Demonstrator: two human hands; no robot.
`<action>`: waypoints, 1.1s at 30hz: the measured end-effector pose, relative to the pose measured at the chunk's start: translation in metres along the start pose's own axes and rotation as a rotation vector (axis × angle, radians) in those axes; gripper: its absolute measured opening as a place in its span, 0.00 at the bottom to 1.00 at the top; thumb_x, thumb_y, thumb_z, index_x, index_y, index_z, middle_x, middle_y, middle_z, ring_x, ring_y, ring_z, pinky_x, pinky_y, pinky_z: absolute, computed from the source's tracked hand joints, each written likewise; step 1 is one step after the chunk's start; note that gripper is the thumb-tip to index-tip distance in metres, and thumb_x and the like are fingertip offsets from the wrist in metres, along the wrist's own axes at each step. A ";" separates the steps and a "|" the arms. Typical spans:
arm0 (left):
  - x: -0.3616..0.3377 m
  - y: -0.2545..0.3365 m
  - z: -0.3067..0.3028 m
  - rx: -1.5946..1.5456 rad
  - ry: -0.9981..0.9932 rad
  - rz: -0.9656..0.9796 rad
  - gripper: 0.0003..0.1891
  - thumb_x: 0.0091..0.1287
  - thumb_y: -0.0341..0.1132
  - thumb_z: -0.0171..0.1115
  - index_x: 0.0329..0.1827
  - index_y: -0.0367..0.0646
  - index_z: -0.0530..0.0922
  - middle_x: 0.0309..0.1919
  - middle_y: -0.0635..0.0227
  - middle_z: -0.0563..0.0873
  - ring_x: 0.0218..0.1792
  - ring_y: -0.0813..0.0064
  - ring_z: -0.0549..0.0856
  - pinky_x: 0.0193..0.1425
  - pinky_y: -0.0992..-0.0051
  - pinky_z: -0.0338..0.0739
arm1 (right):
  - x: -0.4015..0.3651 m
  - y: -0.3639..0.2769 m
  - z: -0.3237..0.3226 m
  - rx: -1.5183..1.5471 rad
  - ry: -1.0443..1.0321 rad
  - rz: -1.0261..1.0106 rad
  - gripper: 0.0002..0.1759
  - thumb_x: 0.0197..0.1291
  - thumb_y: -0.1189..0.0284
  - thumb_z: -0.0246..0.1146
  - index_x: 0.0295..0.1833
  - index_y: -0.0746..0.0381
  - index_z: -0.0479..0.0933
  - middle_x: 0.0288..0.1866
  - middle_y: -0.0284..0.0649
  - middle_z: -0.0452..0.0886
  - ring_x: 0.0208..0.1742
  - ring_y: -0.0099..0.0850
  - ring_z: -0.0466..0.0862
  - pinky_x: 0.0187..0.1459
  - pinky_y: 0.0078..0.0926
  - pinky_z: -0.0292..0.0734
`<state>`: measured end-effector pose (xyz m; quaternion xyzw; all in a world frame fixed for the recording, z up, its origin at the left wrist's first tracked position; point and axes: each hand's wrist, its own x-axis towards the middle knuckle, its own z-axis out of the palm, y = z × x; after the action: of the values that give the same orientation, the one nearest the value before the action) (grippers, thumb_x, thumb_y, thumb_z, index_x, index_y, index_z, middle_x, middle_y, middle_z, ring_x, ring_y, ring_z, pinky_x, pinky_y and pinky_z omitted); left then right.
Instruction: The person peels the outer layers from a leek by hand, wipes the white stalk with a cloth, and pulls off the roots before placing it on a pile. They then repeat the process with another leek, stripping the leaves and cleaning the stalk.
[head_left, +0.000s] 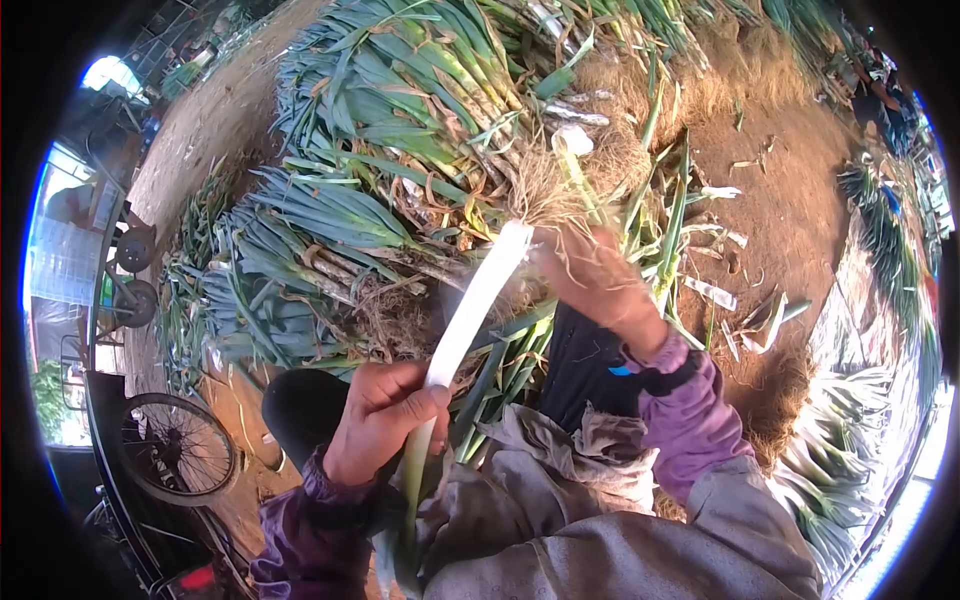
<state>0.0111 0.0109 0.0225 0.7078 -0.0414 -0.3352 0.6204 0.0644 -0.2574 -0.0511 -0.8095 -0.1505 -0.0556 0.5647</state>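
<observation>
My left hand [390, 415] is wrapped around a leek [475, 300], thumb on top. Its peeled white shaft points up and away from me, and its green leaves hang down by my left sleeve. A tuft of pale roots [545, 190] still spreads from the far end. My right hand [590, 280] is beside that root end, smeared by motion, its fingers partly hidden. Just beyond it is a pale green strip of leaf [578, 175] with a white end; whether my fingers grip it cannot be made out.
A large heap of unpeeled leeks [400, 90] lies ahead, with another bunch [310, 230] nearer left. Leaf scraps [710, 290] litter the ground at right. Cleaned leeks [840, 440] lie in a row at far right. A spoked wheel [180, 448] stands at left.
</observation>
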 end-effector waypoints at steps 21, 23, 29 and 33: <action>-0.027 -0.016 0.019 0.473 -0.218 0.077 0.11 0.67 0.31 0.63 0.46 0.32 0.75 0.23 0.56 0.83 0.22 0.59 0.84 0.24 0.69 0.76 | -0.001 0.032 0.016 1.473 -0.153 0.226 0.19 0.59 0.66 0.65 0.45 0.74 0.80 0.31 0.48 0.83 0.36 0.36 0.81 0.45 0.32 0.75; -0.028 -0.021 0.020 0.735 -0.096 0.235 0.11 0.64 0.32 0.65 0.40 0.33 0.73 0.20 0.53 0.81 0.21 0.53 0.82 0.23 0.65 0.74 | -0.005 0.032 0.016 1.432 -0.169 0.275 0.20 0.60 0.67 0.63 0.48 0.74 0.79 0.31 0.47 0.83 0.33 0.34 0.82 0.41 0.32 0.76; -0.024 -0.020 0.021 0.971 0.032 0.283 0.12 0.60 0.30 0.67 0.37 0.36 0.72 0.17 0.54 0.78 0.21 0.49 0.81 0.23 0.58 0.73 | -0.020 0.007 0.007 1.082 -0.015 0.321 0.19 0.57 0.68 0.57 0.44 0.75 0.79 0.30 0.49 0.84 0.27 0.37 0.83 0.33 0.34 0.78; -0.024 -0.017 0.021 1.020 0.029 0.288 0.12 0.59 0.30 0.67 0.37 0.36 0.71 0.17 0.54 0.78 0.21 0.49 0.81 0.23 0.58 0.73 | -0.026 -0.002 0.001 1.039 0.007 0.246 0.17 0.57 0.65 0.59 0.32 0.72 0.80 0.24 0.49 0.82 0.27 0.39 0.83 0.35 0.35 0.78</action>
<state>-0.0243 0.0083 0.0165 0.9114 -0.2874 -0.1741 0.2375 0.0394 -0.2610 -0.0564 -0.4346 -0.0602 0.0900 0.8941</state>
